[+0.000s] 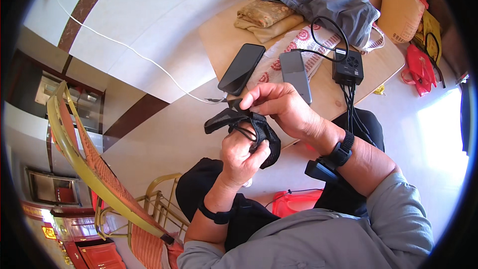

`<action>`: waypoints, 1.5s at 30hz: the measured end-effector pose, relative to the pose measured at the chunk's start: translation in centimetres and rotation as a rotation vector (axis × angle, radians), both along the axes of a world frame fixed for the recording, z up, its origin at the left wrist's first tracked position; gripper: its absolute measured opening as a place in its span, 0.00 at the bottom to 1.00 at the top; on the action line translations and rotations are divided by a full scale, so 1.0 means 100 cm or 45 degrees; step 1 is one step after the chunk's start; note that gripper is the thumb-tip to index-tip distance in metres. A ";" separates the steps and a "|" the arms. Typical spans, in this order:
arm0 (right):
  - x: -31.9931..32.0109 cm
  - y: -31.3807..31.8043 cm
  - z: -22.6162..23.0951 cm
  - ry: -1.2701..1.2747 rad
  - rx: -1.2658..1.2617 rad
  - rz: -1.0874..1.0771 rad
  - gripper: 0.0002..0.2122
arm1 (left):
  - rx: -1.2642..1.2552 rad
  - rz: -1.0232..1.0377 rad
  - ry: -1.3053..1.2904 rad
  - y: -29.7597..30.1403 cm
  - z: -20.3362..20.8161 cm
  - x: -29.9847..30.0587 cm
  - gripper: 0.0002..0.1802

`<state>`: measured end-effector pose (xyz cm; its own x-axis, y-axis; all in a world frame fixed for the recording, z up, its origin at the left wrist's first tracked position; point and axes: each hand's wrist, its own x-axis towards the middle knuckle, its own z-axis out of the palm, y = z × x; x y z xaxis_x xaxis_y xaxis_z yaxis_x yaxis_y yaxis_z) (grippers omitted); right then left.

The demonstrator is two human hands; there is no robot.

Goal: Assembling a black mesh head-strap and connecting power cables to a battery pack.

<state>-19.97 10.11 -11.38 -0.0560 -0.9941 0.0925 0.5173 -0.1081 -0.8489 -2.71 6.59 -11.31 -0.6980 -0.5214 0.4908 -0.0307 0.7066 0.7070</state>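
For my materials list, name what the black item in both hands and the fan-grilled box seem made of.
Black item: probably matte fabric, partly mesh, given its folds and netted texture. Box: matte black, perhaps plastic or painted metal; rigid, straight edges.

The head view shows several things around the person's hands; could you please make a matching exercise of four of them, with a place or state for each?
Things
1. black mesh item
2. black box
3. white cable
4. tan cloths

Places or states
A. curving in from the picture's upper left
B. folded on the wooden tabletop
C. held by the left hand and the right hand
D. bearing a round fan grille

Pairs: 1-C, 2-D, 3-A, 4-B
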 end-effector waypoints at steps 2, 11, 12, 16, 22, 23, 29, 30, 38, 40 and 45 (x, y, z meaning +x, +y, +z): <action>-0.003 0.000 0.000 0.009 0.019 -0.031 0.09 | 0.187 0.045 0.034 0.006 -0.002 0.000 0.10; -0.019 0.000 -0.003 -0.234 0.037 -0.166 0.08 | 0.735 0.255 0.230 -0.005 0.000 -0.010 0.05; -0.018 0.000 -0.002 -0.240 0.040 -0.159 0.08 | 0.804 0.215 0.297 -0.010 -0.004 -0.008 0.05; -0.018 0.001 0.002 -0.252 0.022 -0.186 0.08 | 0.796 0.233 0.385 -0.012 -0.005 -0.011 0.06; -0.004 0.000 0.006 0.365 0.136 -0.245 0.08 | 0.426 0.310 0.470 -0.011 0.000 -0.007 0.05; 0.002 -0.003 0.000 0.481 0.029 -0.332 0.09 | 0.351 0.342 0.463 -0.011 0.000 -0.006 0.05; 0.016 -0.002 0.001 0.789 -0.003 -0.328 0.17 | 0.343 0.377 0.508 -0.013 -0.004 0.003 0.06; 0.017 -0.003 0.001 0.851 0.117 -0.247 0.18 | 0.331 0.385 0.503 -0.013 -0.004 0.003 0.05; 0.026 -0.010 -0.018 0.309 0.065 -0.120 0.14 | 0.332 0.369 0.440 -0.016 -0.001 0.009 0.05; 0.025 -0.010 -0.013 0.163 0.113 -0.063 0.12 | 0.350 0.341 0.431 -0.017 -0.002 0.010 0.05; 0.022 -0.009 -0.015 0.164 0.110 -0.056 0.10 | 0.269 0.362 0.298 -0.025 -0.001 0.013 0.06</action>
<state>-17.76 9.18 -12.85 -0.0931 -0.9955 0.0161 0.4003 -0.0523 -0.9149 -1.39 4.08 -11.39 -0.3944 -0.7831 0.4808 -0.0249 0.5322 0.8463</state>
